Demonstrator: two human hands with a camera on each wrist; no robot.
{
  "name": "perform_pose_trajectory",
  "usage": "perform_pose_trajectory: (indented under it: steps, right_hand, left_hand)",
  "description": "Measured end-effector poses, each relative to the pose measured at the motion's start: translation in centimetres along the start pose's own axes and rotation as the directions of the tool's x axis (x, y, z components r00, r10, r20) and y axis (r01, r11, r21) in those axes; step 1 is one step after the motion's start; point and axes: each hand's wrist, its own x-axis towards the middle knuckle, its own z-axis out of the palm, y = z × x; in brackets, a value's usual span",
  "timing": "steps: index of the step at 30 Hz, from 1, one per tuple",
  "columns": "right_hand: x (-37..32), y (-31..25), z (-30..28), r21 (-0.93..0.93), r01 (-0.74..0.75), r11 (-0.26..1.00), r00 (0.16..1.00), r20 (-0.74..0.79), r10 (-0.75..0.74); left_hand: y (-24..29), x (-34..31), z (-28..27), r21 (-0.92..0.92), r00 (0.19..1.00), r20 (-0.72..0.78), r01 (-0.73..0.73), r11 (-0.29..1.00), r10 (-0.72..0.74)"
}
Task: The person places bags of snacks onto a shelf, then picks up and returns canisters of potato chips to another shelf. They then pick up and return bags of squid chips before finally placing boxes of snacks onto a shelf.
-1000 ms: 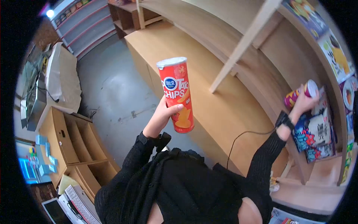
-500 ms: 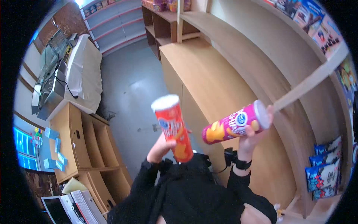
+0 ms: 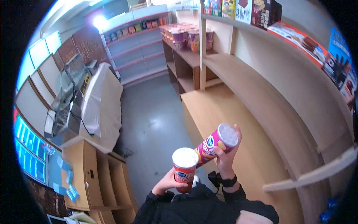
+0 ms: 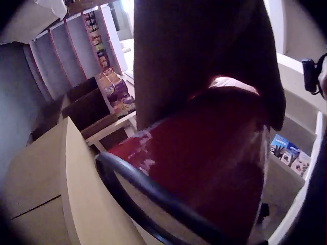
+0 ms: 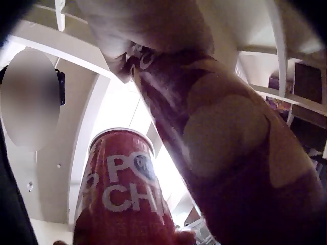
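Note:
My left hand (image 3: 166, 183) grips a red potato chip can (image 3: 184, 174) around its body, white lid facing up. In my right hand (image 3: 226, 161) is a purple potato chip can (image 3: 209, 148), held near its lidded end and tilted, with its lower end behind the red can in the head view. Both cans are in front of my body, close together. The left wrist view shows the red can (image 4: 204, 158) large and dark under the hand. From the right wrist, the purple can (image 5: 230, 143) slants past the red can (image 5: 122, 189), whose lettering shows.
A long wooden counter (image 3: 242, 138) runs along my right, with a curved shelf (image 3: 257, 93) above it. Snack boxes (image 3: 298, 43) line the upper right. Cup tubs (image 3: 186, 37) stand on a brown cabinet farther off. Wooden cabinets (image 3: 80, 175) stand on the left beside the grey floor.
My right hand has brought the purple can from the snack-bag shelf at right to beside the red can. The red can now leans with its lid toward the camera. The head view has tilted up.

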Motion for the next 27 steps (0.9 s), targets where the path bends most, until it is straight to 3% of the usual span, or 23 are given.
perform_pose_trajectory:
  steps: [1, 4, 5, 6, 8, 10, 13, 14, 17, 20, 22, 27]
  right_hand:
    - [1.4, 1.1, 0.0, 0.021, 0.013, 1.000, 1.000, 0.001, -0.013]
    - [5.0, 5.1, -0.6, 0.022, -0.229, 0.973, 0.955, 0.199, 0.220]
    - [6.4, 6.4, -0.4, 0.039, -0.247, 0.968, 0.924, 0.310, 0.224]
    - [7.5, 7.7, 0.0, 0.053, -0.252, 0.966, 0.923, 0.312, 0.224]
    - [8.7, 9.4, 0.7, -0.106, -0.327, 0.939, 0.852, 0.396, 0.341]
    - [9.2, 11.5, 0.9, -0.106, -0.352, 0.930, 0.851, 0.377, 0.365]
    - [11.1, 14.8, 0.5, -0.291, -0.351, 0.890, 0.803, 0.395, 0.446]
    - [11.9, 15.7, 0.5, -0.290, -0.357, 0.888, 0.803, 0.389, 0.451]
    - [13.9, 17.7, 1.5, -0.319, -0.383, 0.867, 0.839, 0.274, 0.471]
    - [17.6, 18.8, 3.9, -0.331, -0.350, 0.877, 0.849, 0.283, 0.446]
    - [19.7, 20.5, 5.6, -0.326, -0.336, 0.884, 0.856, 0.285, 0.431]
    - [24.9, 24.5, 11.5, -0.278, -0.278, 0.920, 0.897, 0.269, 0.352]
  left_hand:
    - [0.7, 1.6, -1.0, 0.010, 1.000, 0.010, -0.009, 1.000, 0.009]
    - [2.3, 6.0, -4.2, 0.035, 0.999, 0.007, 0.047, 0.998, -0.047]
    - [2.7, 7.4, -5.0, 0.060, 1.000, -0.007, 0.027, 0.998, -0.027]
    - [3.3, 8.7, -6.0, 0.071, 0.999, -0.017, 0.032, 0.997, -0.031]
    - [3.8, 10.4, -6.8, 0.045, 0.998, -0.057, 0.029, 0.999, -0.027]
    - [3.6, 11.4, -7.8, 0.007, 0.997, -0.063, 0.036, 0.999, -0.035]
    - [3.1, 13.3, -9.7, -0.038, 0.991, -0.096, 0.092, 0.995, -0.096]
    - [4.1, 14.0, -9.9, -0.053, 0.987, -0.056, 0.150, 0.987, -0.153]
    - [4.2, 16.7, -12.3, -0.010, 0.991, 0.012, 0.136, 0.991, -0.136]
    - [4.8, 19.9, -15.8, 0.052, 0.987, 0.077, 0.136, 0.989, -0.139]
    - [5.8, 22.2, -18.3, 0.093, 0.999, 0.043, -0.002, 0.996, -0.002]
    - [8.2, 26.4, -25.8, 0.102, 0.999, 0.031, -0.046, 0.994, 0.043]
